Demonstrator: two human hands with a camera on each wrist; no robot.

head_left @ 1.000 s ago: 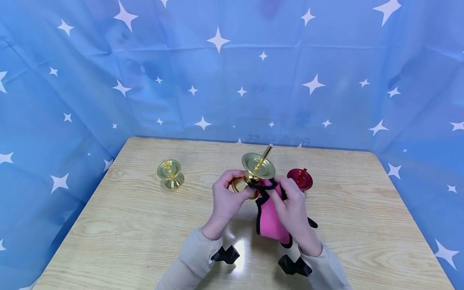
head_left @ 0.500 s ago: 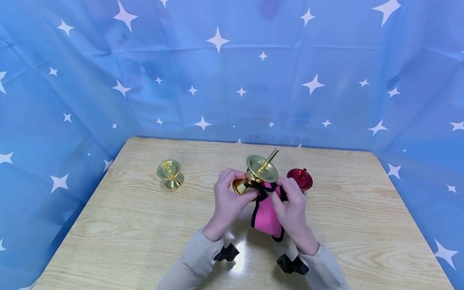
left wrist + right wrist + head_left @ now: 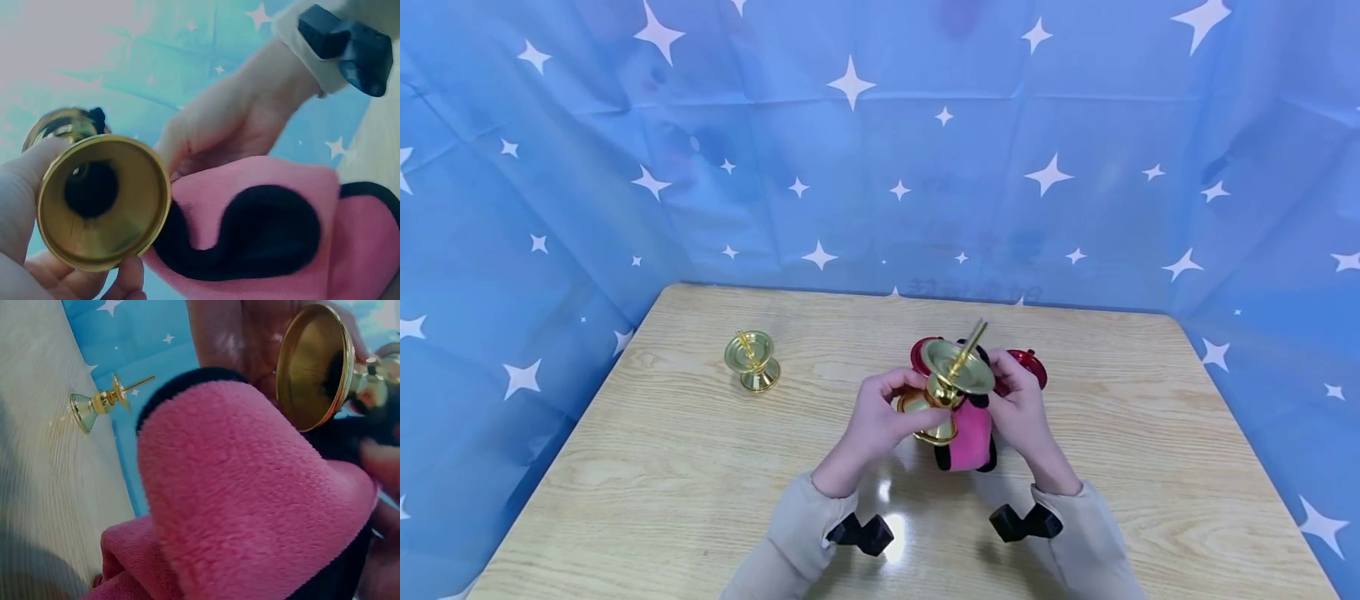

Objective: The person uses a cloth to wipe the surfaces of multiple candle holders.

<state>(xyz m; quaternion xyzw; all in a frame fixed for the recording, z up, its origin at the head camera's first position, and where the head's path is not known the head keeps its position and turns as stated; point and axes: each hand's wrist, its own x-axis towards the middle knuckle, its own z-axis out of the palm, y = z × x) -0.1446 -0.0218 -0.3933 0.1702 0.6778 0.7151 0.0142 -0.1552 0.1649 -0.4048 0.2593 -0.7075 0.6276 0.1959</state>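
Note:
A shiny gold candle holder (image 3: 946, 393), with a wide dish and an upright spike, leans to the right above the table. My left hand (image 3: 874, 421) grips it by the flared foot, thumb in front. The left wrist view looks into the hollow underside of that foot (image 3: 103, 206). Pinched in my right hand (image 3: 1021, 410) is a fuzzy pink cloth (image 3: 972, 435) with black edging. Part of the cloth lies against the holder's stem, just below the dish. In the right wrist view the cloth (image 3: 231, 481) covers much of the scene.
Another gold candle holder (image 3: 752, 360) stands upright at the left on the wooden table (image 3: 662, 467). Behind my right hand is a red dish-topped holder (image 3: 1032, 365), and another red dish (image 3: 921, 354) peeks out behind the held one. A blue star-patterned curtain (image 3: 880, 167) borders the table.
The gold candle holder has shifted right and toward me with my left hand. My right hand has moved right, and the cloth has bunched up around the stem. A red dish has come into sight.

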